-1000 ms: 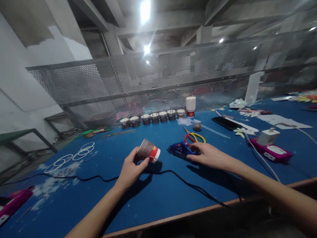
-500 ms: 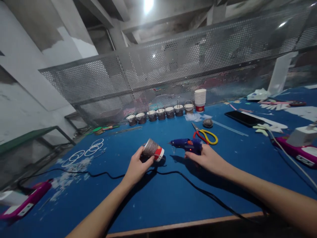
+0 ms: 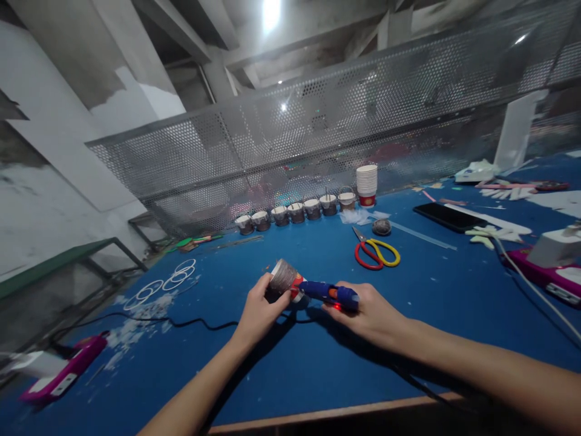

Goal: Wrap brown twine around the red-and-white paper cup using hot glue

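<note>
Tilted on its side, a paper cup (image 3: 284, 277) wrapped in grey-brown cord is held by my left hand (image 3: 263, 307), with fingers and thumb closed around it. A red and white band of the cup shows beyond the cord. My right hand (image 3: 363, 309) grips a blue glue gun (image 3: 324, 292), whose small red light glows. The gun's nozzle is at the cup's red part, by my left thumb; whether it touches cannot be made out. Beyond my right hand lie scissors (image 3: 376, 253) with red and yellow handles and a ball of grey cord (image 3: 381, 227).
Several cord-wrapped cups (image 3: 296, 212) stand in a row at the back, beside a stack of paper cups (image 3: 367, 184). White rings (image 3: 175, 275) lie left. A black phone (image 3: 447, 216) and magenta power strips (image 3: 70, 369) flank the table. A black cable (image 3: 204, 326) crosses it.
My right hand has brought the glue gun left and down, so its nozzle now reaches the cup's red band. The scissors' handles are fully uncovered. The cup stays in my left hand.
</note>
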Demonstrator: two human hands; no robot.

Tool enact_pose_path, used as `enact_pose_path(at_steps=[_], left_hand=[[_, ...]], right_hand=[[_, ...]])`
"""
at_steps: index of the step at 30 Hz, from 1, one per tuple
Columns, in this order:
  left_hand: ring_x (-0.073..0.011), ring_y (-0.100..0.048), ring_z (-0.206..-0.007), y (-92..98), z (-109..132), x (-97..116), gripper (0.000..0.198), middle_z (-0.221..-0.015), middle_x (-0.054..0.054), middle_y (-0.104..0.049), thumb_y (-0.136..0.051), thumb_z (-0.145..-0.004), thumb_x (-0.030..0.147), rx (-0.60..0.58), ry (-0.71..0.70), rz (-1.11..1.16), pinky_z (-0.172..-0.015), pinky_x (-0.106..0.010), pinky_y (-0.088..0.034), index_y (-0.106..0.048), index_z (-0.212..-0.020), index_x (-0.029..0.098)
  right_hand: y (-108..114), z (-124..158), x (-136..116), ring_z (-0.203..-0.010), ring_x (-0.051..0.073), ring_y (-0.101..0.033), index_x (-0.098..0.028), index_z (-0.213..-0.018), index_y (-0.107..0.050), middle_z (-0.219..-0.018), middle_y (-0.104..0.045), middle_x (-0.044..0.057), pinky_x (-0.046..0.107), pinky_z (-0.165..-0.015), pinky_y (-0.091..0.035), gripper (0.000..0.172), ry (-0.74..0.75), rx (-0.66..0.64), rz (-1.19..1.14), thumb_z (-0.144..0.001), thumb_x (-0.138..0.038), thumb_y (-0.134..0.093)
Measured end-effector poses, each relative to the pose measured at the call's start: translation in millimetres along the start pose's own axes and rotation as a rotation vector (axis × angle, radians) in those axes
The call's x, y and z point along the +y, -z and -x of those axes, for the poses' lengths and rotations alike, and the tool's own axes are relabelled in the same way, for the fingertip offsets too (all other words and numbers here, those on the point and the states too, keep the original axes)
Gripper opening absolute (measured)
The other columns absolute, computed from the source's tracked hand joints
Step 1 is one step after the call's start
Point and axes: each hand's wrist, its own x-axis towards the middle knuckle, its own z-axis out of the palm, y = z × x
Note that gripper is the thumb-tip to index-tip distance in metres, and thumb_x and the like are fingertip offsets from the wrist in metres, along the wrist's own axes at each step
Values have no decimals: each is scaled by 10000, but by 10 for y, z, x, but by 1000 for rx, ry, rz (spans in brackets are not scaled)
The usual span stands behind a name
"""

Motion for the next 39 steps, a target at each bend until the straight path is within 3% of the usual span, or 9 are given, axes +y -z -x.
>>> enact_pose_path(at_steps=[17,39], left_hand=[[-176,-578,-706,5,13,-35,187,-732,-11,-623,-647,-690,296,-30,1,76,-663,-275,-477,-624,-815,158],[-209,-605,-833,45,7,-46,245,-867,-47,-651,-618,-703,302,-87,-15,128,-789,-329,-483,-629,-901,160]], right_hand=[[-11,44,5,-511,111,-424,-182,-673,-521,-604,-559,14,232,-515,-311,197,46,-1,128,-825,-307,-516],[36,33,-6,-523,114,-445,-175,-677,-543,-607,-562,19,227,-509,-362,260,3,29,60,-830,-383,-509]])
